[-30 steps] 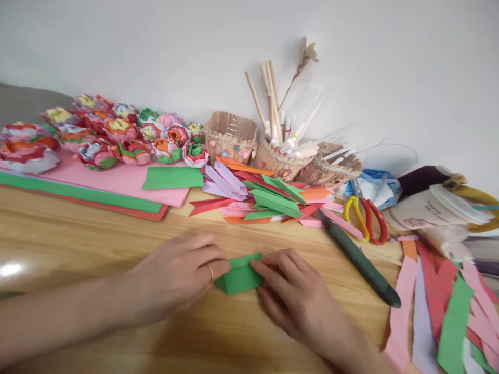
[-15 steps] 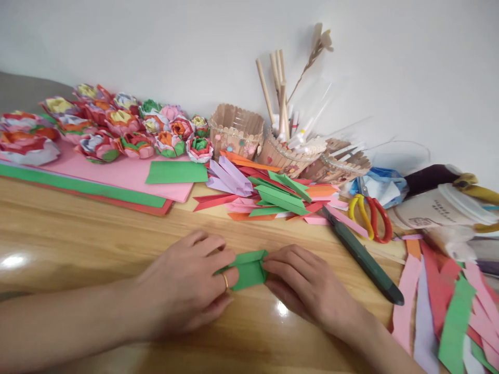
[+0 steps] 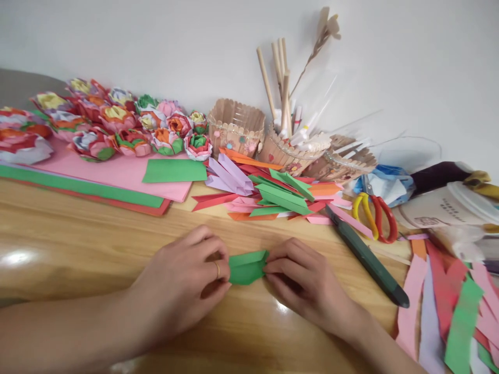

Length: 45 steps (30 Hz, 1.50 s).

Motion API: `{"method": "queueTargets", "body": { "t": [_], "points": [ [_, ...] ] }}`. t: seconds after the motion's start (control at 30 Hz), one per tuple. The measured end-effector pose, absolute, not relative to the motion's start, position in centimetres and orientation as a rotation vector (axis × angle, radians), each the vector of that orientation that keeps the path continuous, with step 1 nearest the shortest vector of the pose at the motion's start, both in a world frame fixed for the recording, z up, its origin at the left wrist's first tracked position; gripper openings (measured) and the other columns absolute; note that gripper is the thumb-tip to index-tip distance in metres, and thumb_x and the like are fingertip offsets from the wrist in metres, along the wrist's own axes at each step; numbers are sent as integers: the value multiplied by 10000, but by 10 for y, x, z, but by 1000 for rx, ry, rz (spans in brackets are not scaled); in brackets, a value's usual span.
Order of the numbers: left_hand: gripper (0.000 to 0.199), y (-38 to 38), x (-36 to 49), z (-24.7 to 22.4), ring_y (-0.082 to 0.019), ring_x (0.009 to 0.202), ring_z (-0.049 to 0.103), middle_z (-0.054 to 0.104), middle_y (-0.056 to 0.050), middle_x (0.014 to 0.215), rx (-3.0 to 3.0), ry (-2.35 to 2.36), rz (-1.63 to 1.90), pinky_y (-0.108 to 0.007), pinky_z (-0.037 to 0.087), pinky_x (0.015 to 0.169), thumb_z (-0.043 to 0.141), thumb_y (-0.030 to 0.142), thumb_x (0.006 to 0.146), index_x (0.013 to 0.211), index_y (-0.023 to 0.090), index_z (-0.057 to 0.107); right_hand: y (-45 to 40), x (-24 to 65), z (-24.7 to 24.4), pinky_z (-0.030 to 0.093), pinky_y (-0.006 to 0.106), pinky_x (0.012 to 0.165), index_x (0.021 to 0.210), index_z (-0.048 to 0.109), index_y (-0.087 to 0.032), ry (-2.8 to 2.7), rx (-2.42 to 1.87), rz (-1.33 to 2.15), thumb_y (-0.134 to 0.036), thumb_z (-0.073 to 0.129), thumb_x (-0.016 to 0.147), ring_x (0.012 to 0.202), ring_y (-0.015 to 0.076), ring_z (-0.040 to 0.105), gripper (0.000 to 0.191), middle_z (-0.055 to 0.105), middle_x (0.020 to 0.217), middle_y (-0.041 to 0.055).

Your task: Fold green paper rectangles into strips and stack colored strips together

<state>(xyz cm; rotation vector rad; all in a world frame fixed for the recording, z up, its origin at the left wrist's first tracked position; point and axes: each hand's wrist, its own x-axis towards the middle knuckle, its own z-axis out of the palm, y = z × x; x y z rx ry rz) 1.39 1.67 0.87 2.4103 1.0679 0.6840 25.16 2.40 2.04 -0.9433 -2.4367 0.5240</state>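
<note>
Between my two hands a small piece of green paper (image 3: pixel 248 267) is held low over the wooden table, with a folded strip along its far edge and slanted corners at the near side. My left hand (image 3: pixel 191 280), a ring on one finger, pinches its left end. At the right end, the fingertips and thumb of my right hand (image 3: pixel 302 272) grip the paper. Both ends are hidden behind my fingers. Beyond my hands lies a pile of folded paper strips (image 3: pixel 283 198) in green, red, purple, pink and orange.
Paper flowers (image 3: pixel 120 119) stand on stacked coloured sheets (image 3: pixel 117 179), beside a flat green rectangle (image 3: pixel 174 170). Craft-stick baskets (image 3: pixel 236 127) line the wall. A dark green utility knife (image 3: pixel 368 257), scissors (image 3: pixel 375 217) and torn paper strips (image 3: pixel 460 322) lie on the right.
My left fingers have drawn into a closer pinch at the paper's left end. The green paper's near edge has tilted and its corners now slant. The view has shifted slightly.
</note>
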Motion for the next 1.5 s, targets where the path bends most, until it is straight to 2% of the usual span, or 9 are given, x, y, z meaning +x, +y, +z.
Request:
{"method": "queueTargets", "body": {
  "t": [0.17,0.33,0.73,0.97,1.1,1.2,1.33,1.43,1.5],
  "points": [
    [156,14,19,9,-212,844,461,569,-40,852,2338,1131,626,-350,395,706,460,168,856,736,179,560,26,252,17,454,300,665,879,620,-169,-2387,-987,645,-144,575,871,768,168,551,52,624,839,57],
    [230,12,22,11,-220,846,438,548,-46,846,2324,1167,587,-365,362,724,407,210,904,742,181,567,23,248,16,437,307,661,841,598,-177,-2336,-1107,675,-150,563,877,761,170,540,57,616,834,45],
    [260,17,28,6,-217,786,412,519,-45,775,2413,1223,579,-361,319,680,365,186,896,700,179,536,16,236,17,425,300,596,768,570,-151,-2327,-1240,516,-116,527,861,680,168,518,109,574,743,51],
    [194,21,29,8,-212,756,409,497,-36,740,2423,1200,567,-343,311,645,408,147,838,669,185,494,16,238,16,422,296,601,770,532,-166,-2351,-1248,501,-135,524,874,688,165,508,108,556,749,37],
    [166,22,26,12,-221,739,422,522,-45,759,2428,1196,509,-343,334,635,405,131,844,739,180,525,18,242,14,429,304,611,787,506,-177,-2370,-1276,534,-159,518,886,706,174,500,101,545,773,40],
    [236,23,23,13,-220,807,463,598,-45,901,2490,1142,545,-350,359,689,359,135,915,887,185,588,19,244,13,442,304,603,825,511,-175,-2367,-1279,569,-166,512,891,710,177,503,66,544,797,49],
    [351,20,17,7,-190,978,497,683,37,1014,2782,923,739,-358,319,896,286,165,1008,981,212,632,21,249,11,472,307,618,900,554,-163,-2377,-1192,554,-175,521,902,743,182,539,35,588,837,62],
    [363,15,14,2,-194,1079,490,691,24,1065,2888,900,743,-393,236,1036,285,181,1017,1025,189,648,20,255,13,485,292,630,956,596,-165,-2375,-1126,400,-138,525,902,739,164,571,94,632,853,56],
    [360,12,14,0,-194,1092,497,689,10,1082,2895,925,732,-399,225,1068,296,179,1012,1043,178,654,17,257,17,507,289,681,1034,608,-148,-2399,-1018,279,-102,504,901,799,162,610,175,670,892,66]
  ]
}}
